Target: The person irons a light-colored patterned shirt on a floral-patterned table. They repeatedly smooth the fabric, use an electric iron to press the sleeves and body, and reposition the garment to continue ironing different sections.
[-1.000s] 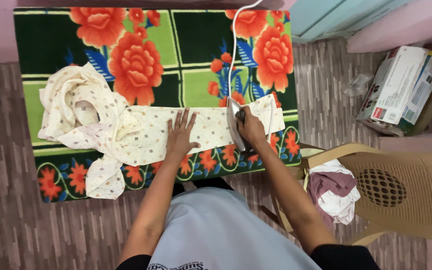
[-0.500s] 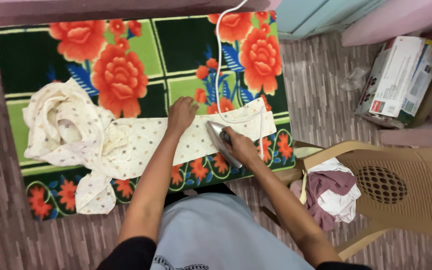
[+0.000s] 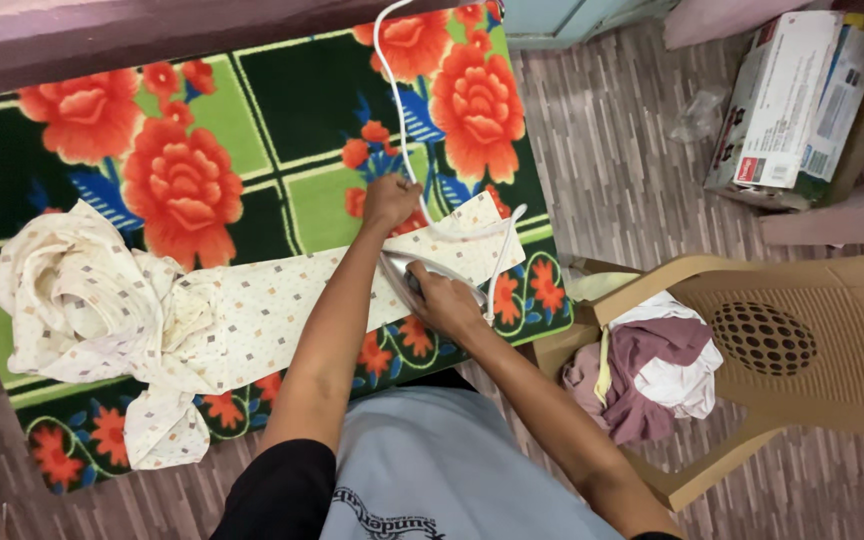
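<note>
A cream garment with small square prints (image 3: 252, 305) lies stretched across a green floral blanket (image 3: 252, 130), its bunched end at the left (image 3: 72, 290). My right hand (image 3: 442, 300) grips the handle of an electric iron (image 3: 407, 270), which rests on the cloth strip. My left hand (image 3: 389, 200) is closed around the iron's white cord (image 3: 392, 100) at the far edge of the cloth. The cord runs up off the top of the picture and loops back by the cloth's right end (image 3: 502, 250).
A tan plastic chair (image 3: 802, 350) stands at the right with a heap of white and mauve clothes (image 3: 652, 370) on its seat. A cardboard box (image 3: 792, 100) sits at the upper right on the wood-pattern floor (image 3: 622, 170).
My left hand lifted off the cloth and moved to the far edge, taking hold of the cord. The iron slid left along the strip and turned. The view shifted.
</note>
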